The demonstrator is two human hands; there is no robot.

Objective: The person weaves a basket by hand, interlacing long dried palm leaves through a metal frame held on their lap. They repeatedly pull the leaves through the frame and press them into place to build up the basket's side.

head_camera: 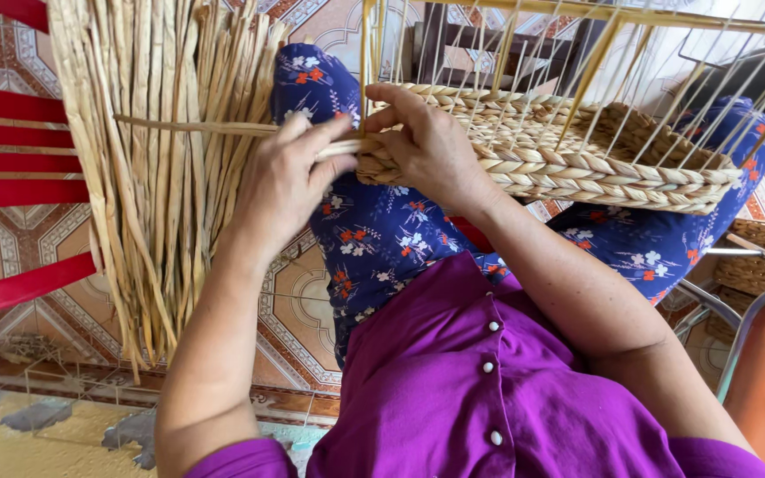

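Two hands meet at the near corner of a half-woven basket (577,168) resting on the person's lap. The left hand (285,181) pinches a straw strand (197,127); the right hand (422,142) is closed over the braided rim. A straw bundle (143,150) leans on a red chair (11,190).

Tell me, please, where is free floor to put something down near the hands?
Tiled floor shows bare between the straw bundle and the person's leg. It is crowded where both hands, left hand and right hand, grip the woven basket.
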